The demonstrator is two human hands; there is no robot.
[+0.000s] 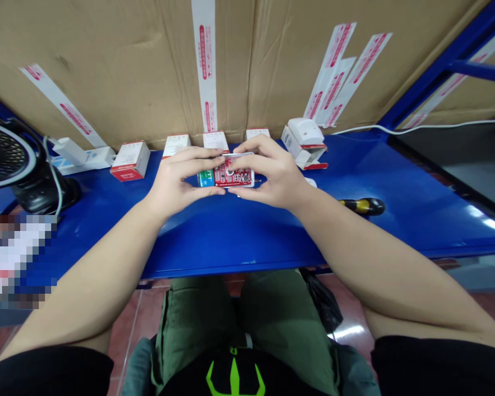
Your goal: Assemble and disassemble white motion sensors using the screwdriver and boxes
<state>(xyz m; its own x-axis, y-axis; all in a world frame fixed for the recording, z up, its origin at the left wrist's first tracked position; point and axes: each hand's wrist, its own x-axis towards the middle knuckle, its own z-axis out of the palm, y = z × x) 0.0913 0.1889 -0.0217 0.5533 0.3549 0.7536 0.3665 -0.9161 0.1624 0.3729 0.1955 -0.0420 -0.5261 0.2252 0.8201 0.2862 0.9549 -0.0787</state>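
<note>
Looks like an electronics workshop, assembly-bench type. Evidence: exposed red circuit board [234, 177] mid-scene, blue bench [231, 242] with matching metal frame [433, 80] at right, taped cardboard [127, 66] as far wall, row of small red-white cartons [127, 165] along far edge, yellow-black tool handle [363, 206] at right, fan [6, 151] and power strip [101, 159] at left. Reddish tiled floor [144, 308] below.

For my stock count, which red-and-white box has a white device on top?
The rightmost box: a rounded white device sits on it, while none shows on the other four boxes.
</note>
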